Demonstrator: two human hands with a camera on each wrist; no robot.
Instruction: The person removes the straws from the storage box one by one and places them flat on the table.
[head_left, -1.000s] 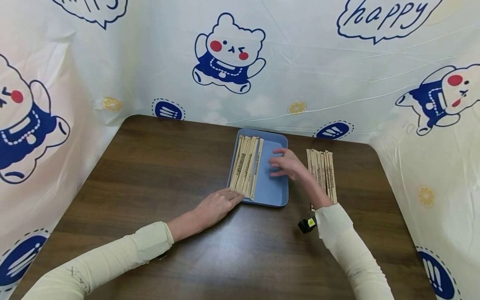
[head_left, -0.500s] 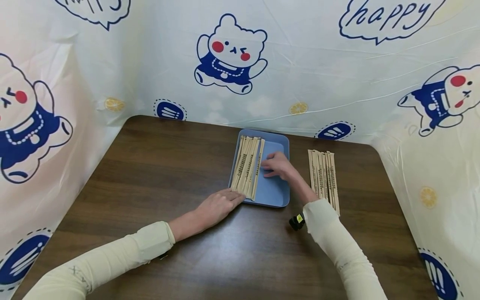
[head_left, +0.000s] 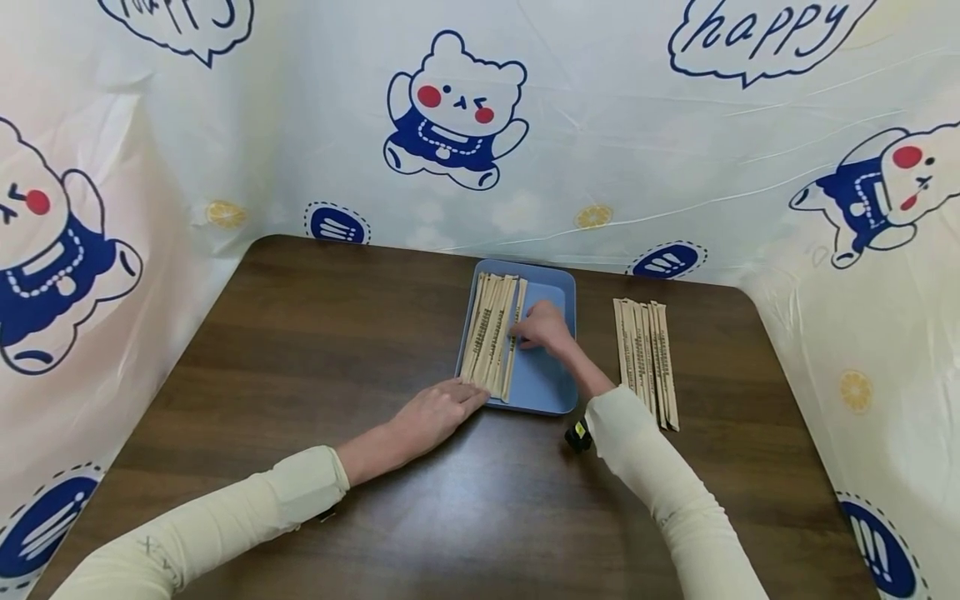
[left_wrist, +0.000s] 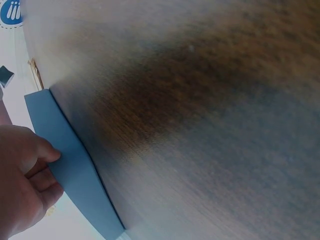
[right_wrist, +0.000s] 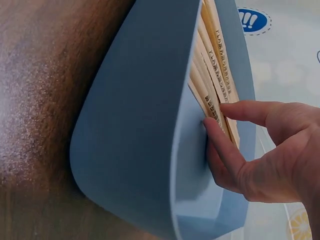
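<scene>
A blue tray [head_left: 551,387] holds a row of paper-wrapped chopsticks [head_left: 486,333] along its left side. My left hand [head_left: 438,412] grips the tray at its near left corner; the left wrist view has the thumb against the outer wall [left_wrist: 75,167]. Inside the tray, my right hand [head_left: 543,327] has its fingers on the rightmost packet [head_left: 508,371], which lies slightly apart from the others. From the right wrist, thumb and forefinger [right_wrist: 220,135] pinch that packet's edge, beside the printed wrappers [right_wrist: 212,60].
A second row of wrapped chopsticks [head_left: 645,358] lies on the brown table [head_left: 337,317], right of the tray. Behind the table hangs a printed curtain [head_left: 600,125]. A small black device [head_left: 578,436] sits at the right cuff.
My right hand has moved left across the tray, from over its bare right half to the rightmost packet, and its fingers have closed in. The left hand stays at the corner.
</scene>
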